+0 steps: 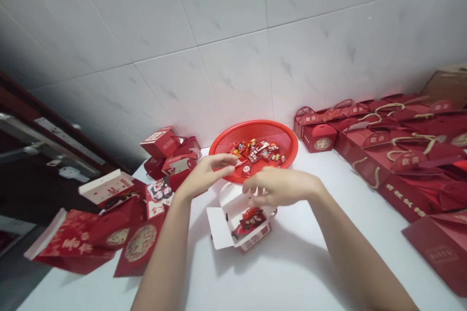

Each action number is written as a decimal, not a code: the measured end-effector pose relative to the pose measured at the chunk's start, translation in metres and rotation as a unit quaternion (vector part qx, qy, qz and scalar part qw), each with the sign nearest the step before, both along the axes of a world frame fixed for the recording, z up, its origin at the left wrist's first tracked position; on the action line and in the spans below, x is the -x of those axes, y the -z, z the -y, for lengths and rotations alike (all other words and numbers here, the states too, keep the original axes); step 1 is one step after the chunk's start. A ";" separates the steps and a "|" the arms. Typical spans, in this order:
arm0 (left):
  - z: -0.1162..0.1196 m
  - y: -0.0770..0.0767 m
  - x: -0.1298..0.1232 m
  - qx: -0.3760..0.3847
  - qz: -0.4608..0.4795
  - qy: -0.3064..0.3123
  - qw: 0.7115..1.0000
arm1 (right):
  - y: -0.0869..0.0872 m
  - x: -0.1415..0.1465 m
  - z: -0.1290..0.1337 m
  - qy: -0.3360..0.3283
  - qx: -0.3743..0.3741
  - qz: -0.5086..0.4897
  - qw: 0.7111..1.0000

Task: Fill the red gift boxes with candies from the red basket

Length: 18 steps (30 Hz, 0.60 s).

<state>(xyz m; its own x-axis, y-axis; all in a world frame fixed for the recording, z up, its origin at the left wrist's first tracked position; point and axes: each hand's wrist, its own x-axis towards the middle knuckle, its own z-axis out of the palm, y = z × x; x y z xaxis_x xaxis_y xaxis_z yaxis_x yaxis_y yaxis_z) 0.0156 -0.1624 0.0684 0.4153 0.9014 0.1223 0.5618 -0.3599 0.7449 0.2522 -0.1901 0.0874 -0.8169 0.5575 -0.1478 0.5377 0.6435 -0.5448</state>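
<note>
A small red-and-white gift box (257, 242) stands with its white flaps raised on the table in front of me. Red-wrapped candies (251, 219) lie inside it. My right hand (282, 187) is over the back right of the box, fingers bent downward and apart, with nothing visible in them. My left hand (209, 175) reaches to the near left rim of a red plastic basket (288, 133); its thumb and fingers are apart and appear to hold nothing. Assorted wrapped sweets (260, 150) lie in the basket.
Many red gift boxes (386, 155) with rope handles fill the right side of the white table (292, 272). More red boxes and bags (134, 233) stand at the left, near a dark door (47, 155). A tiled wall (233, 73) rises behind the basket.
</note>
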 end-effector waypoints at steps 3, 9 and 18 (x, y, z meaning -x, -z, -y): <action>-0.049 0.012 -0.021 0.053 -0.083 0.067 0.993 | -0.002 -0.017 -0.007 0.063 -0.036 -0.008 0.997; -0.108 0.042 -0.046 0.119 -0.266 0.105 0.951 | 0.001 -0.028 -0.014 0.139 -0.032 0.011 0.990; -0.122 0.066 -0.039 0.125 -0.287 0.104 0.944 | 0.017 -0.024 -0.035 0.141 -0.063 -0.052 0.987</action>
<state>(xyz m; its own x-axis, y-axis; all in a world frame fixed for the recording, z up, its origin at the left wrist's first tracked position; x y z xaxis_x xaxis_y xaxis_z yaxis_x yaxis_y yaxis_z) 0.0545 -0.0408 0.0022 0.5197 0.7635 -0.3834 0.8355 -0.3602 0.4150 0.2761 -0.1556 0.0706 -0.6342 0.7730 0.0145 0.6501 0.5433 -0.5313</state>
